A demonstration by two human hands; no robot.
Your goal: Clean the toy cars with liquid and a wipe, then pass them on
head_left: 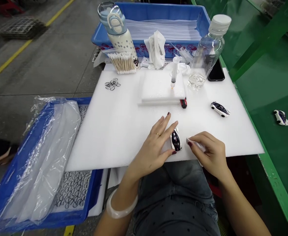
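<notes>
left hand [156, 146]: fingers fanned out, thumb and forefinger pinching the small black-and-white toy car [175, 140] | car: sits on the white foam tabletop [114, 131], close to the near edge | right hand [211, 153]: curled tight around a little white wipe [195, 144], just beside the car | fyi: second white toy car [219, 109] sits well off to the right

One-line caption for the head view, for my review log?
Left hand grips a toy car on the white foam sheet while the right hand pinches a small white wipe beside it.
</notes>
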